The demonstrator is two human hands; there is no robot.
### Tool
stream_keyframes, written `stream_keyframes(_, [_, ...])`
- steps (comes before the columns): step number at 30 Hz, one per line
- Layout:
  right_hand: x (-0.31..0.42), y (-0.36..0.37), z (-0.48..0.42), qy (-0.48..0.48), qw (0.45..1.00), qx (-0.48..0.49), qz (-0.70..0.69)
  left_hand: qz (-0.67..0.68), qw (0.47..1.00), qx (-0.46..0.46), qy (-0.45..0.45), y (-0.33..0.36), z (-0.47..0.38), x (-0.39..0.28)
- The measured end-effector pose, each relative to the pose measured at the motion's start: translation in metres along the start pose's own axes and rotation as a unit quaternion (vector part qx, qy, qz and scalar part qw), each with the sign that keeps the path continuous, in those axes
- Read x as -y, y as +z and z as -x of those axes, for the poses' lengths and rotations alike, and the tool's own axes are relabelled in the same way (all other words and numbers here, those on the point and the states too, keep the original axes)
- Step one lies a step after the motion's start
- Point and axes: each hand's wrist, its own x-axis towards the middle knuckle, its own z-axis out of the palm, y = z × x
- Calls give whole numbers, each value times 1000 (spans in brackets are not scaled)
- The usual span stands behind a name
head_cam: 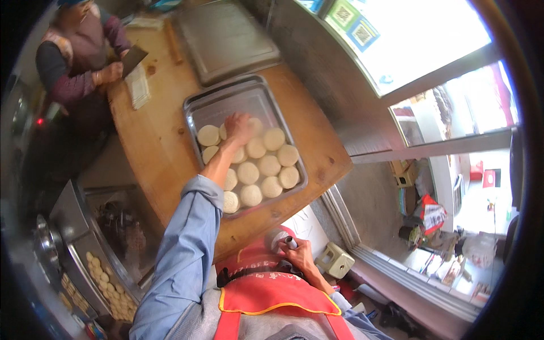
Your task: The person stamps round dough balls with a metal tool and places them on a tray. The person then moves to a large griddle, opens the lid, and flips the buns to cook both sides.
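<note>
A metal baking tray (pixel 293 151) lies before me on the wooden table, holding several pale round flat dough pieces (pixel 248 173). The upper end of the tray shows bare metal. My left hand (pixel 238 127) is over the upper rows, fingers pointing down among the rounds and blurred; whether it grips one cannot be told. Close to my red apron (pixel 276 293), below the table's near edge, my right hand (pixel 299 255) is closed around a tool with a tubular metal handle (pixel 291 242). A pale round part shows beside that handle, partly hidden.
A co-worker (pixel 80 55) at the table's left side holds a cleaver (pixel 135 59) by pale folded strips (pixel 138 87). Beyond lie a rolling pin (pixel 172 42) and another large metal tray (pixel 227 38). A plastic stool (pixel 335 260) stands right. Small dough balls (pixel 108 287) fill a lower-left tray.
</note>
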Motion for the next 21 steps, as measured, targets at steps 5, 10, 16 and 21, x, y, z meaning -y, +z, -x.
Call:
stream_keyframes(5, [-9, 23, -13, 22, 996, 85, 9, 133, 968, -211, -5, -42, 81, 47])
stream_keyframes(10, [-2, 72, -27, -7, 978, 184, 96, 80, 907, -373, -181, -132, 284, 168])
stream_keyframes(16, [23, 148, -13, -138, 950, 242, 140, -113, 791, -428, -423, -206, 584, 316])
stream_keyframes(21, [45, 197, 15, -126, 928, 273, 218, -46, 681, -443, -581, -267, 763, 427])
